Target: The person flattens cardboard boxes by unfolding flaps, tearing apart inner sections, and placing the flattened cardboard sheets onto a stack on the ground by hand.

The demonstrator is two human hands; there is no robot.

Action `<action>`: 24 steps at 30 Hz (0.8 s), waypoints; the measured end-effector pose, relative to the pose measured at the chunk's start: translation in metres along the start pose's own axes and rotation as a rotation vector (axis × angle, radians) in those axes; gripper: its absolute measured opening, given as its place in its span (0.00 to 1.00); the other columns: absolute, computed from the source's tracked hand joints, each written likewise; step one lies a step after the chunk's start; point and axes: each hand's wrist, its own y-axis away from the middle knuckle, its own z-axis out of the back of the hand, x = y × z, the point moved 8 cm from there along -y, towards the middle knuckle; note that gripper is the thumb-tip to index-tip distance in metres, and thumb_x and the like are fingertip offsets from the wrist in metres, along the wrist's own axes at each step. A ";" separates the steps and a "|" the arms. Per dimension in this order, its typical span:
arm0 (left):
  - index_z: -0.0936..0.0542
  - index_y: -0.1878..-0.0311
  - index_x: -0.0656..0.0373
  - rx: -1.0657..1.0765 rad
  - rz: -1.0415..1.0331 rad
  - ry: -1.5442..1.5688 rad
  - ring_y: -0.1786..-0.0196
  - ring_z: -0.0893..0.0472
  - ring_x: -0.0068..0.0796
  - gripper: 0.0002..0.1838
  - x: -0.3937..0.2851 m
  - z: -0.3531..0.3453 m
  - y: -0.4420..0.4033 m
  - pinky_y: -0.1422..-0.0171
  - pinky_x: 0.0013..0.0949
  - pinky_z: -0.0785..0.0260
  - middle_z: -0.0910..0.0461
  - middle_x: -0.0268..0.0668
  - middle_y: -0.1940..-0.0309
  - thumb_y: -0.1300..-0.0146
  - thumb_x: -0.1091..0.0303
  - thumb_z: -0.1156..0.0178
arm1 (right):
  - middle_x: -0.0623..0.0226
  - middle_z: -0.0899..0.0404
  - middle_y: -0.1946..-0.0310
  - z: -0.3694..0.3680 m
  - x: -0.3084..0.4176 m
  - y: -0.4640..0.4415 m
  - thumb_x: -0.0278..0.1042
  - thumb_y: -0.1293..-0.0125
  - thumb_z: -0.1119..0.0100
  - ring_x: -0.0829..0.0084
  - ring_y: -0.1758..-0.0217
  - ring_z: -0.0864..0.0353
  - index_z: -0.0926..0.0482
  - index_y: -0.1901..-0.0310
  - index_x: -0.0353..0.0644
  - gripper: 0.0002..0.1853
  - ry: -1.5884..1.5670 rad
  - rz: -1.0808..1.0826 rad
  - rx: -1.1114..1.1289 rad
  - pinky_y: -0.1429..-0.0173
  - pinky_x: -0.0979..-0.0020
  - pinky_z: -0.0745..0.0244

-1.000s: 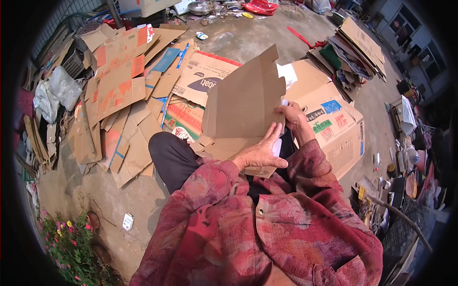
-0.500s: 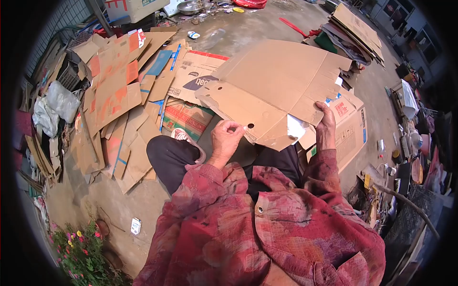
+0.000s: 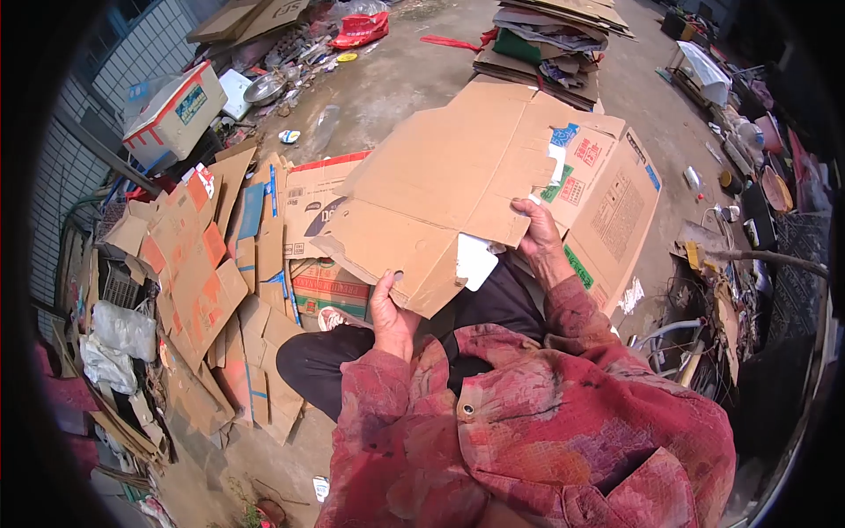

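Note:
A flattened brown cardboard box (image 3: 431, 172) lies opened out in front of me, tilted over my lap. My left hand (image 3: 393, 312) is closed on its near left edge, thumb on top. On the near right edge, my right hand (image 3: 540, 233) pinches the cardboard, the fingers hidden underneath. A white patch (image 3: 476, 262) shows beside the near flap. Right of the sheet stands a printed carton (image 3: 616, 198) with red and green labels, close to my right arm.
Flattened cardboard (image 3: 189, 264) is heaped on the left, near white plastic bags (image 3: 119, 339). A tall cardboard stack (image 3: 546, 53) stands ahead. A foam box (image 3: 176, 114) sits back left, and mixed scrap (image 3: 704, 290) lines the right side.
The view has swung to the right. My left hand has gone from a pinch near the hole to a grip on the edge. My right hand still holds the cardboard.

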 end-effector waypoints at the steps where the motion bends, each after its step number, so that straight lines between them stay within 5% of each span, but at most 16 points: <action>1: 0.28 0.45 0.60 -0.004 -0.018 -0.011 0.45 0.24 0.41 0.21 -0.002 0.014 -0.011 0.39 0.48 0.32 0.23 0.42 0.49 0.41 0.65 0.44 | 0.58 0.23 0.56 -0.005 0.001 0.004 0.18 0.45 0.47 0.65 0.54 0.20 0.30 0.48 0.29 0.20 0.013 0.019 0.028 0.45 0.62 0.22; 12: 0.29 0.44 0.65 -0.045 -0.093 -0.214 0.47 0.23 0.40 0.21 -0.026 0.019 0.010 0.41 0.45 0.29 0.23 0.43 0.49 0.43 0.71 0.44 | 0.57 0.25 0.51 0.011 -0.027 0.013 0.12 0.53 0.49 0.59 0.49 0.22 0.31 0.45 0.35 0.28 -0.179 -0.314 0.009 0.40 0.51 0.28; 17: 0.30 0.44 0.65 -0.020 -0.170 -0.229 0.46 0.23 0.41 0.22 -0.038 0.014 0.013 0.40 0.44 0.29 0.24 0.44 0.49 0.44 0.77 0.44 | 0.56 0.23 0.51 -0.002 -0.024 0.019 0.19 0.43 0.44 0.59 0.47 0.22 0.31 0.45 0.36 0.22 -0.239 -0.315 -0.091 0.40 0.50 0.28; 24: 0.28 0.46 0.64 -0.018 -0.071 -0.207 0.47 0.23 0.42 0.22 -0.041 -0.005 0.025 0.40 0.46 0.30 0.24 0.44 0.49 0.45 0.71 0.43 | 0.57 0.23 0.51 -0.008 -0.031 0.022 0.20 0.42 0.41 0.61 0.48 0.21 0.30 0.45 0.36 0.22 -0.203 -0.284 0.034 0.41 0.53 0.26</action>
